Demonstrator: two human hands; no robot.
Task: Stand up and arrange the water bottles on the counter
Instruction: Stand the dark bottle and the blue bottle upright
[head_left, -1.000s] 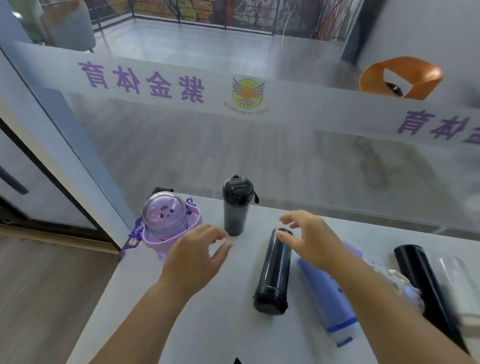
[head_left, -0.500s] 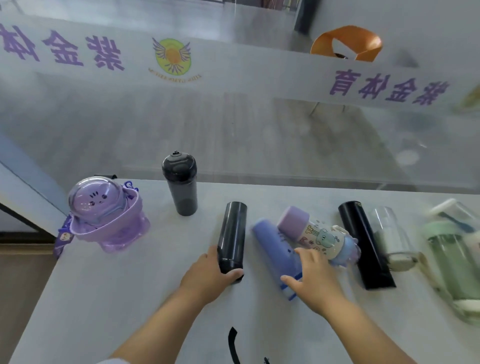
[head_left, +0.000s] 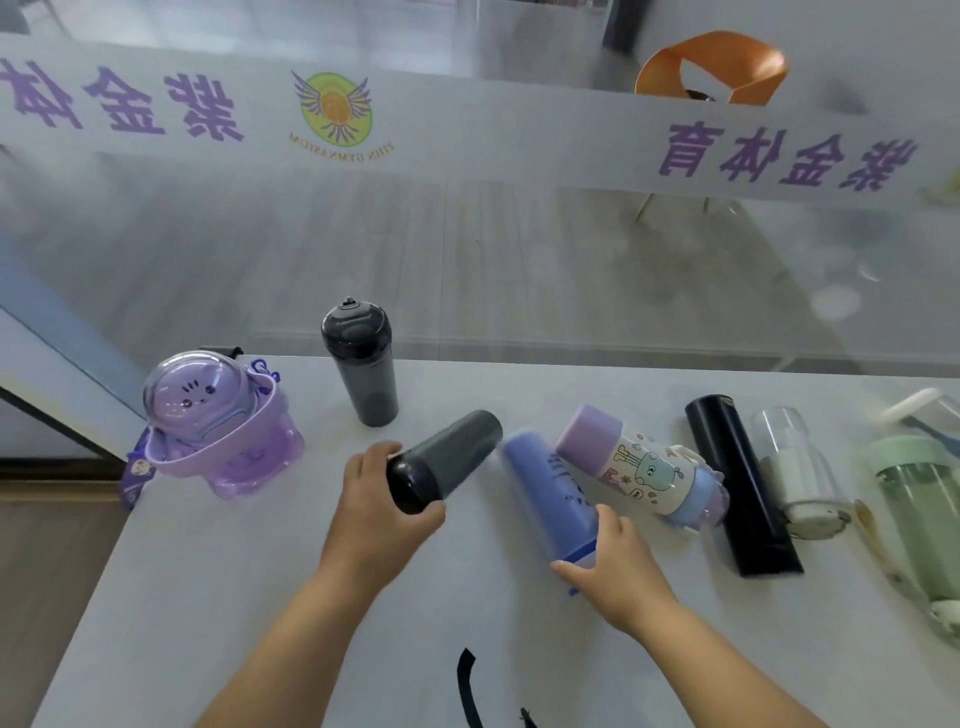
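Strap (head_left: 467, 686): black, at the near edge of the surface (head_left: 249, 582), between the two forearms.
Right hand (head_left: 613, 577): closed around the near end of the blue bottle (head_left: 545, 493), fingers wrapped over its dark blue band.
Blue bottle: lying on the surface, near end in the right hand, far end pointing away and slightly left; outline blurred.
Left hand (head_left: 379, 509): gripping the near end of the dark flask (head_left: 441, 457), thumb on the left side, fingers curled under the right.
Dark flask: tilted, near end raised in the left hand, far end angled up and to the right; whether the far end touches the surface cannot be told.
Cartoon bottle (head_left: 644, 462): lying on its side just right of the blue bottle, purple cap toward the far left, touching or nearly touching it.
Black flask (head_left: 737, 478): lying flat right of the cartoon bottle, long axis running near to far.
Clear bottle (head_left: 795, 462): lying just right of the black flask.
Green bottle (head_left: 919, 499): lying at the right edge, partly cut off.
Purple bottle (head_left: 218, 431): upright at the left end of the surface, domed clear lid with a small face.
Grey bottle (head_left: 363, 364): upright near the far edge, behind the left hand, well apart from the purple bottle.
Glass wall (head_left: 467, 234): right behind the surface, white band with purple lettering.
Chair (head_left: 711, 67): orange, beyond the glass, far right.
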